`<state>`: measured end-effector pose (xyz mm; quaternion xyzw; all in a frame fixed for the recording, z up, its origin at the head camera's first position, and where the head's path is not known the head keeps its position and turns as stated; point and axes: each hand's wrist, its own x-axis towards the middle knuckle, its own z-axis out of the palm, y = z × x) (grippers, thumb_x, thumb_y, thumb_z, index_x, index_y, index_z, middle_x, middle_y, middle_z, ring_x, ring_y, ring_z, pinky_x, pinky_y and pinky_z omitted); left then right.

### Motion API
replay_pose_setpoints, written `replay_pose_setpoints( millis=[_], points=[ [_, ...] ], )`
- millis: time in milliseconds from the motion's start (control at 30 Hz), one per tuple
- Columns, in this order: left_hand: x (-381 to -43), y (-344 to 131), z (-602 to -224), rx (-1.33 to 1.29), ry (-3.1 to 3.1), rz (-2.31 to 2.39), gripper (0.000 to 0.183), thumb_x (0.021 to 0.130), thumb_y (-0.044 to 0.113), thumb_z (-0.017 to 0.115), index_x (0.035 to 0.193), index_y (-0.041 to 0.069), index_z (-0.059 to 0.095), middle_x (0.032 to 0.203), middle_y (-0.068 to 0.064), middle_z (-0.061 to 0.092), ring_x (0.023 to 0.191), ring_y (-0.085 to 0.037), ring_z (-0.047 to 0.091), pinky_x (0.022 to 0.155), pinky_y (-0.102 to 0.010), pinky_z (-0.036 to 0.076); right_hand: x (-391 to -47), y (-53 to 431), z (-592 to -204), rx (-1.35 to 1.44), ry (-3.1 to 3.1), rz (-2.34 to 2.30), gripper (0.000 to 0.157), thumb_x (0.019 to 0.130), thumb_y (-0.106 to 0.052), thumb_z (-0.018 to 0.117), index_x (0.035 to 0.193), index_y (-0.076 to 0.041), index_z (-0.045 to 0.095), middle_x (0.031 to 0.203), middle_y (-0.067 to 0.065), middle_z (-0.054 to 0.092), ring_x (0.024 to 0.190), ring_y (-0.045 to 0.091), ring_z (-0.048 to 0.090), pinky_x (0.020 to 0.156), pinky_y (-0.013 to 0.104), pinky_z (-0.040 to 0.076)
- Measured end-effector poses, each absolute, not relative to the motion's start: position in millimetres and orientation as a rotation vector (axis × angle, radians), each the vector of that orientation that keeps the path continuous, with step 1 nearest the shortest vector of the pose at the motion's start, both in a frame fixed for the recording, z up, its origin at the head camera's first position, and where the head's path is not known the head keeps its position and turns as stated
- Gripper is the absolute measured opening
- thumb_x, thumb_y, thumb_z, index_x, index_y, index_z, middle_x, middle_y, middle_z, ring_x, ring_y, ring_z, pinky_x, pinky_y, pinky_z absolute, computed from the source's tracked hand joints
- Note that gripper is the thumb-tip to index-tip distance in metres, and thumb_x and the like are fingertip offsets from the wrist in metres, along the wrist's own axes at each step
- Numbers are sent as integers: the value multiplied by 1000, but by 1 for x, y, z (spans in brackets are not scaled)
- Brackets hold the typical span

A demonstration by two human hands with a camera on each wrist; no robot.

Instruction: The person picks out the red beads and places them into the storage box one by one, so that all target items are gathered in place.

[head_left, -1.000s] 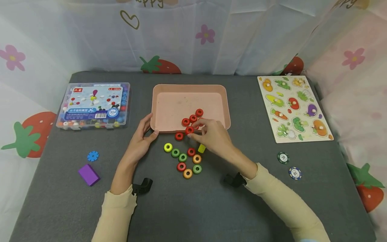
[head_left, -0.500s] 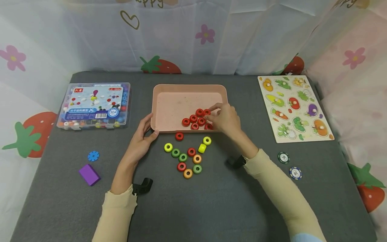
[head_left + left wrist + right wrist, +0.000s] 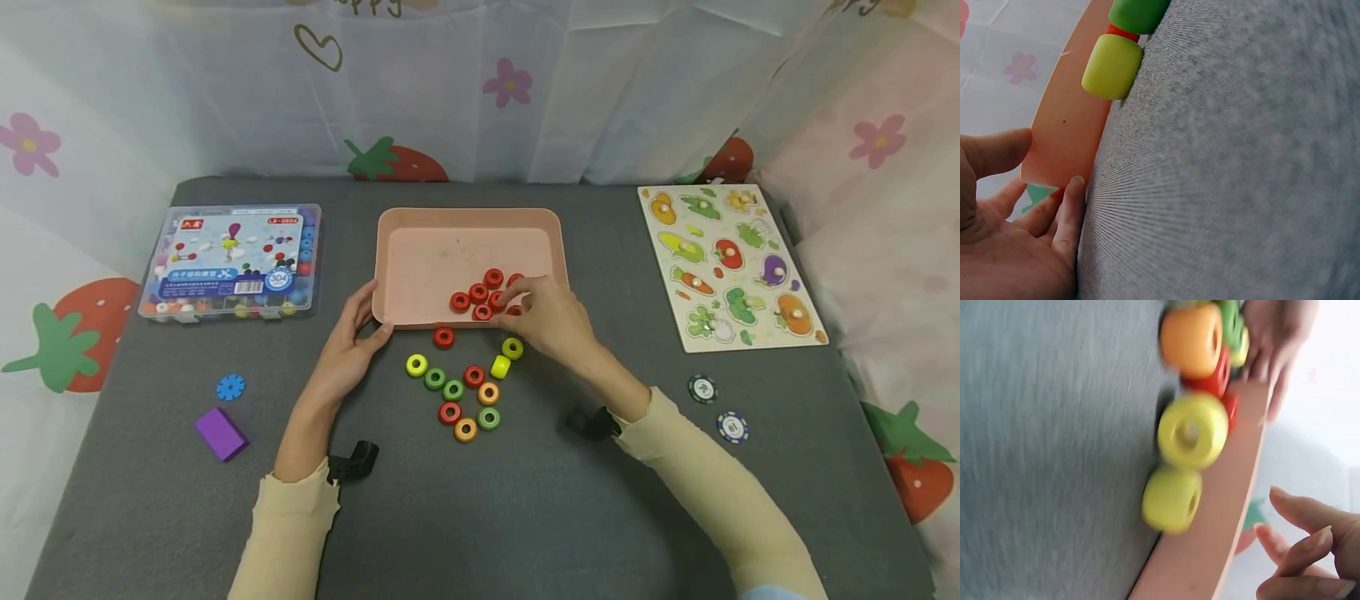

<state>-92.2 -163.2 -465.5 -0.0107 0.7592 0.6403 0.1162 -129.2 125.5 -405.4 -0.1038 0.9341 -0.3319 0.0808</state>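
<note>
In the head view my left hand holds the near left corner of a pink tray, thumb at the front wall and fingers along the side. Several red ring beads lie together in the tray's near right part. Over them hovers my right hand, covering some; in the right wrist view its fingers are loosely bent with nothing between them. On the cloth before the tray lie a red bead, yellow beads, green beads and orange beads.
A clear lidded box of small parts stands at the left. Below it lie a blue notched disc and a purple block. At the right are a vegetable puzzle board and two poker chips on the grey table.
My right hand has let go of a red bead at the right of the tray's group, then drawn back slightly toward the near edge. The left hand stays at the tray corner.
</note>
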Motion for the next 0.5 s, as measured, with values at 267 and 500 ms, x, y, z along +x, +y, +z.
replay_pose_setpoints(
  millis=[267,500],
  points=[
    [-91,-163,-464,-36,2229,1867,68,104,17,55,161,26,19,163,-4,30,151,-20,23,115,-52,28,-101,106,-411,-460,2671,-789,25,78,-34,87,95,-18,77,60,-3,55,54,13,50,49,28,35],
    [-91,-163,-464,-36,2223,1869,68,104,18,55,161,26,19,163,-4,29,151,-21,23,114,-52,28,-87,101,-424,-465,2654,-674,25,77,-38,88,92,-22,77,59,-5,56,52,11,49,47,28,35]
  ],
)
